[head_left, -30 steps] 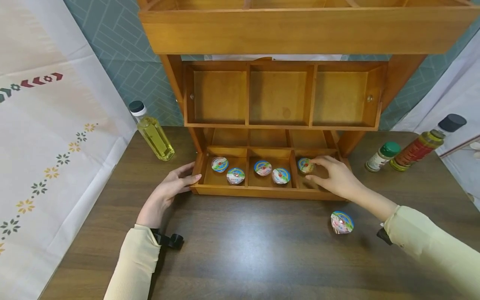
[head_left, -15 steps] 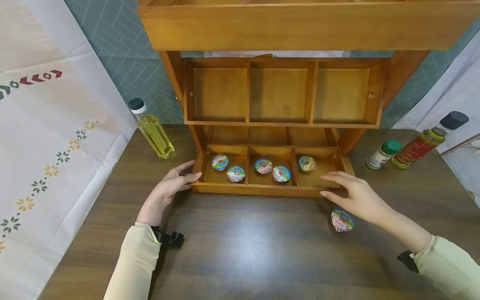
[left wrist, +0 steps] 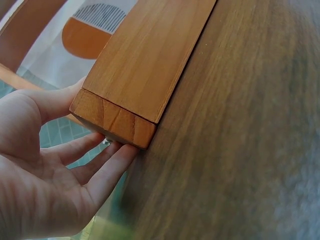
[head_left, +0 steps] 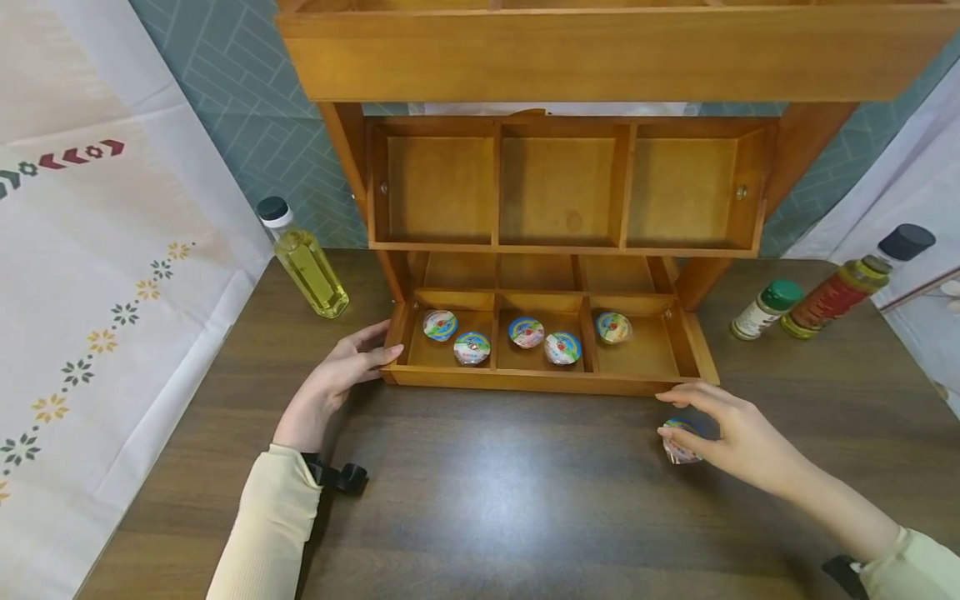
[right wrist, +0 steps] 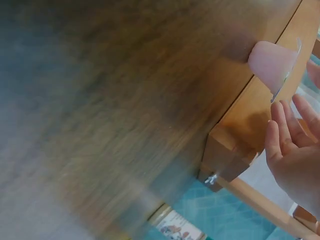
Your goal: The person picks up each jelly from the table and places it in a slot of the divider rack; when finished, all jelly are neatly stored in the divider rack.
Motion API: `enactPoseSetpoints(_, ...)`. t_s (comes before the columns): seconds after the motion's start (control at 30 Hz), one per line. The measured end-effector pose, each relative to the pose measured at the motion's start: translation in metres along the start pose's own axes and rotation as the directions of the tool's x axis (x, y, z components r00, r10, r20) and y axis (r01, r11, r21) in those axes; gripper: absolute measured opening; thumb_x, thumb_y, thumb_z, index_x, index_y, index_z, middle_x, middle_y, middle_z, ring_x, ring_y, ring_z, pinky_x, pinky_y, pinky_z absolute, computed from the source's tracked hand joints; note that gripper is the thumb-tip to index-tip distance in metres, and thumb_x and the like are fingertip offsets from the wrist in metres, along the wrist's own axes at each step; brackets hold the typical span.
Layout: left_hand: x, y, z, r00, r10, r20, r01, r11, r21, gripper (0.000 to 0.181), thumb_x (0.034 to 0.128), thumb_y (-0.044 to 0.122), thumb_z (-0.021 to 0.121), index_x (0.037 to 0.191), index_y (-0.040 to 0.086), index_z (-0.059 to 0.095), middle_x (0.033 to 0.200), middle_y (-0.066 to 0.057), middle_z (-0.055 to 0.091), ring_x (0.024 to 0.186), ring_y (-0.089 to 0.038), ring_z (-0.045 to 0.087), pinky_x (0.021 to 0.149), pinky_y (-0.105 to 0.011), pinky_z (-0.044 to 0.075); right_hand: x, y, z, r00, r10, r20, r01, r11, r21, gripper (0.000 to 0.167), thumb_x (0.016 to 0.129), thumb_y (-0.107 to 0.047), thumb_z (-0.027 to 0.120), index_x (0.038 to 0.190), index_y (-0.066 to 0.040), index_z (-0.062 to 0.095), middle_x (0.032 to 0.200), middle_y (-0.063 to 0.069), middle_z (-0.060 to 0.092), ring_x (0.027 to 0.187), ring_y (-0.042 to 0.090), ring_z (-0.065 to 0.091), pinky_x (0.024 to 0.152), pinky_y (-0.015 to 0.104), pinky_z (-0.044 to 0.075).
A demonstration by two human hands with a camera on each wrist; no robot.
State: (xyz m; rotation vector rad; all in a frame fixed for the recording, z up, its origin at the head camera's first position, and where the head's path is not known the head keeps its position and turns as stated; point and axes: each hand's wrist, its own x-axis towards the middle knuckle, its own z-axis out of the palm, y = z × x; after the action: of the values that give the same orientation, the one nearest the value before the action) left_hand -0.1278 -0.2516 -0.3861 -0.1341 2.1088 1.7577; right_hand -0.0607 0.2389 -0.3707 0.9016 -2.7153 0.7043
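My left hand (head_left: 337, 375) holds the left end of the wooden compartment tray (head_left: 517, 382); in the left wrist view its thumb lies at the upper edge and its fingers against the end face (left wrist: 112, 117). At the tray's front right, my right hand (head_left: 742, 437) hovers over a foil-lidded jelly cup (head_left: 678, 453) on the table, partly hiding it. The right wrist view shows the pinkish cup (right wrist: 272, 61) apart from the spread fingers. Inside the tray, two cups (head_left: 456, 337) lie left, two cups (head_left: 544, 341) in the middle, and one cup (head_left: 613, 327) right.
Above the tray rises a tiered wooden rack (head_left: 558, 187) with a deep overhanging top shelf (head_left: 585, 58). An oil bottle (head_left: 311, 271) stands left. To the right are a green-capped seasoning jar (head_left: 765, 310) and a red-labelled bottle (head_left: 843, 292). The table (head_left: 480, 500) extends in front.
My right hand has left the cup in the tray's right compartment and moved toward the front right, over the cup on the table. My left hand has stayed at the tray's end.
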Motion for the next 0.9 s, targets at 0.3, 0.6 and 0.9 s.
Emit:
enactPoseSetpoints(0.3, 0.0, -0.001, -0.001, 1.0, 0.007, 0.002, -0.007, 1.0, 0.01, 0.071, 0.0918, 0.023, 0.06, 0.149, 0.007, 0.021, 0.154, -0.012, 0.019, 0.128, -0.034, 0.037, 0.106, -0.053, 0.029, -0.018, 0.0, 0.002, 0.996, 0.072, 0.059, -0.069, 0.996, -0.057, 0.059, 0.065, -0.034, 0.084, 0.118, -0.015, 0.063, 0.111, -0.006, 0.061, 0.1, 0.018, 0.058, 0.084, 0.009, 0.037)
enactPoseSetpoints(0.6, 0.001, 0.0, 0.0, 1.0, 0.006, 0.006, -0.006, 1.0, 0.011, 0.071, 0.0918, 0.023, 0.06, 0.149, 0.007, 0.021, 0.154, -0.012, 0.019, 0.128, -0.033, 0.036, 0.106, -0.053, 0.029, -0.027, 0.001, 0.003, 0.997, 0.076, 0.024, -0.073, 0.991, -0.115, 0.064, 0.06, -0.037, 0.086, 0.116, -0.014, 0.066, 0.111, -0.001, 0.062, 0.099, 0.021, 0.058, 0.083, 0.019, 0.041)
enactPoseSetpoints(0.9, 0.001, -0.001, 0.0, 1.0, 0.013, 0.012, -0.013, 1.0, 0.009, 0.072, 0.0915, 0.024, 0.06, 0.149, 0.007, 0.021, 0.153, -0.013, 0.02, 0.128, -0.033, 0.036, 0.106, -0.053, 0.028, -0.028, 0.0, 0.005, 1.0, 0.022, 0.009, -0.021, 0.998, -0.062, 0.059, 0.06, -0.026, 0.087, 0.114, -0.012, 0.067, 0.112, -0.003, 0.061, 0.096, 0.021, 0.06, 0.086, 0.002, 0.032)
